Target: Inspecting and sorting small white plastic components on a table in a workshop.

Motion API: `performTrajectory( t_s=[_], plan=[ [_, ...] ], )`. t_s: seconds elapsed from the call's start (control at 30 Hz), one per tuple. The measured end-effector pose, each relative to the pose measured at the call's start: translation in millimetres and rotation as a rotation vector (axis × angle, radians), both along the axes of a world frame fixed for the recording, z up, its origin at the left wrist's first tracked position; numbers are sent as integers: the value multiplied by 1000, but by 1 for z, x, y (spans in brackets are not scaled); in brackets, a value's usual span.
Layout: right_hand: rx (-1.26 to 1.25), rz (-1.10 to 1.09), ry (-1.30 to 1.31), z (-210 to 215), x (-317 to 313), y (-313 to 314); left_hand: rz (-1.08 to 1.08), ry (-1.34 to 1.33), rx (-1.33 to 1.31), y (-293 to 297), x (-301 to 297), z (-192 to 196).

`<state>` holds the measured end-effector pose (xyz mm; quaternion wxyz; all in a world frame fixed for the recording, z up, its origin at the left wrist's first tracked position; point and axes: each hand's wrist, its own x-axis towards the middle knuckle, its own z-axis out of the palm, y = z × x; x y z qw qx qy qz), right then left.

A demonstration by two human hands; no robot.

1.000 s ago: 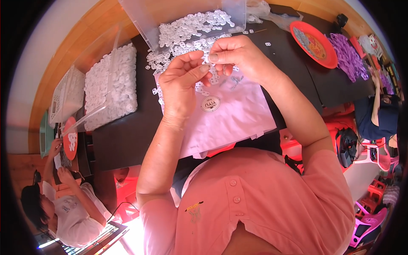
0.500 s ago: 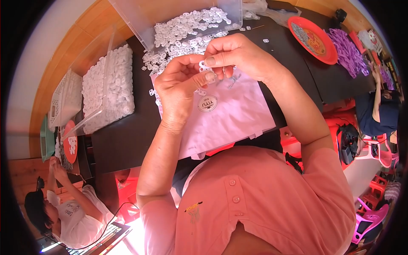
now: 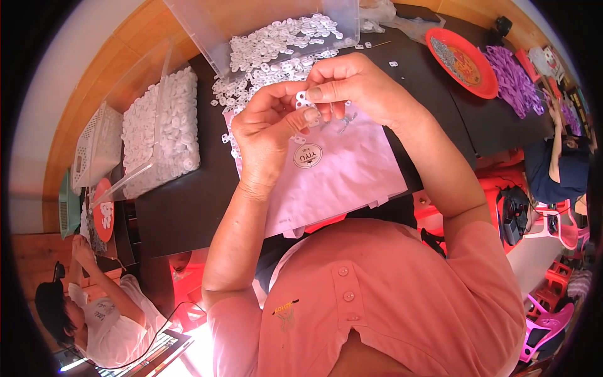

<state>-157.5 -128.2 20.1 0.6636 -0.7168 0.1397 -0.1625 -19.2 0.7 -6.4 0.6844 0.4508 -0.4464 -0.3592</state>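
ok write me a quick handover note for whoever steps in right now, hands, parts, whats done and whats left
Left hand: raised over the table, thumb and fingers pinching a small white plastic piece.
Right hand: fingertips meet the left hand's on the same piece.
Parts: loose white pieces spill from the tipped clear bin onto the dark table; a second clear bin on the left is full of them. A pale pink bag lies under the hands, a few bits on it.
Done: cannot tell a count.
Left: a large pile is loose.
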Motion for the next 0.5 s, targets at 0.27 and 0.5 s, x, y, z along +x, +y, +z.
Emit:
performTrajectory(
  t_s=[0.27,0.5],
  plan=[
    [-96,30,-11,-1,0,0,-19,37,27,2,1,3],
    [6,-47,18,4,1,9,18,-5,14,3,4,2]
  ],
)
